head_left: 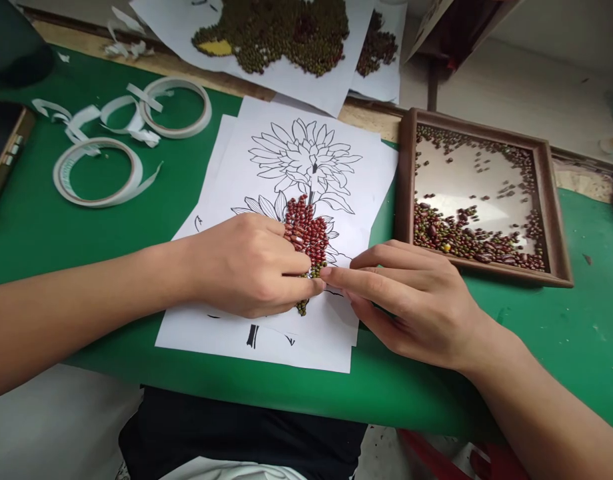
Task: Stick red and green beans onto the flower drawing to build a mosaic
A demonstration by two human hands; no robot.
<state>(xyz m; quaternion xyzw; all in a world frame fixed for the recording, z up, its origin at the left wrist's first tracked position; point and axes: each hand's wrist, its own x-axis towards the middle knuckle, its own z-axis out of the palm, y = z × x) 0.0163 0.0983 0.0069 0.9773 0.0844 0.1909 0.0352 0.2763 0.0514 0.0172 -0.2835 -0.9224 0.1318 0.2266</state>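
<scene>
On the flower sheet (311, 350), a patch is filled with red beans (314, 237) and, below them, green beans (302, 309), the upper flower (299, 157) is left bare, and whether the left hand's (256, 267) or right hand's (419, 297) grip is clamped cannot be told

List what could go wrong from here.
The left hand lies right beside the red beans; sliding it might knock some out of place. The stacked sheets sit unevenly, so a push could shift them. The right hand is close to the tray; a bump might scatter its beans.
</scene>
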